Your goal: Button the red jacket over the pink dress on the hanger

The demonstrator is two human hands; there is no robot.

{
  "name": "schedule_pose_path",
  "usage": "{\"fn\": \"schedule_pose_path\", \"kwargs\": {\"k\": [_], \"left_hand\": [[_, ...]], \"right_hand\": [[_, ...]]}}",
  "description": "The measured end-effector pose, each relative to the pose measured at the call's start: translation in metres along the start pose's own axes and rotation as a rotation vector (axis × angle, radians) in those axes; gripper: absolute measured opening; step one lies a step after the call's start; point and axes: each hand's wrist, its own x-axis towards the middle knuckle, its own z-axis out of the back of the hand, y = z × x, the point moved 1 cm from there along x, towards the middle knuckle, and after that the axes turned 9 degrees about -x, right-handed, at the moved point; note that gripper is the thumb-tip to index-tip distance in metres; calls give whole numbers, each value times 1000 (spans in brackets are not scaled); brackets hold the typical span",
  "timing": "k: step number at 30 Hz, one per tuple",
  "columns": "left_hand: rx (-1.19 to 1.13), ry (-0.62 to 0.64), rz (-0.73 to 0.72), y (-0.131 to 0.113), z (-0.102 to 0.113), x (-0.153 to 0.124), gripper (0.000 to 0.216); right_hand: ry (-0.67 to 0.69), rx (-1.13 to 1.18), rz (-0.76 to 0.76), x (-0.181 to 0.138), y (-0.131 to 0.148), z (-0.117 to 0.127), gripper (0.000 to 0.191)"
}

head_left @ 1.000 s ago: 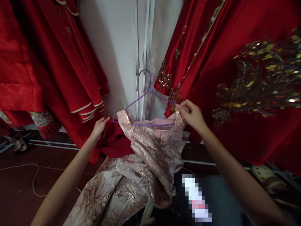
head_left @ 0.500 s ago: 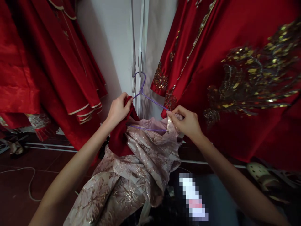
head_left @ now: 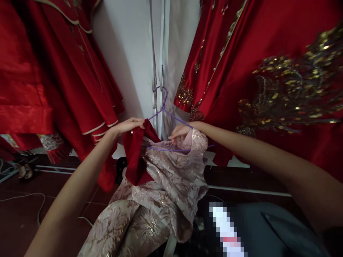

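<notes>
A thin purple wire hanger (head_left: 165,109) hooks onto white vertical rails (head_left: 158,67) at the centre. A pink brocade dress (head_left: 166,175) with a dark red lining (head_left: 136,157) drapes from the hanger down toward the floor. My left hand (head_left: 128,125) pinches the red lining at the hanger's left shoulder. Over the dress's neckline on the hanger's right side lies my right hand (head_left: 182,131), its fingers curled into the pink fabric.
Red satin garments (head_left: 48,78) hang on the left. Red gowns with gold embroidery (head_left: 281,89) hang on the right. A white wall (head_left: 128,53) stands behind. The dark floor (head_left: 21,214) holds a cable (head_left: 32,196) and shoes (head_left: 24,171) at the left.
My left hand rose from the red fabric low on the left to the hanger's left shoulder. My right hand slid inward from the right shoulder to the neckline.
</notes>
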Motion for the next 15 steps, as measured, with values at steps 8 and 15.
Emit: {"fn": "schedule_pose_path", "kwargs": {"k": [8,15], "left_hand": [[-152,23,10,21,7,9,12],[-98,-35,-23,15,2,-1,14]], "right_hand": [[152,300,263,25,29,-12,34],[-191,80,272,32,23,-14,21]]}}
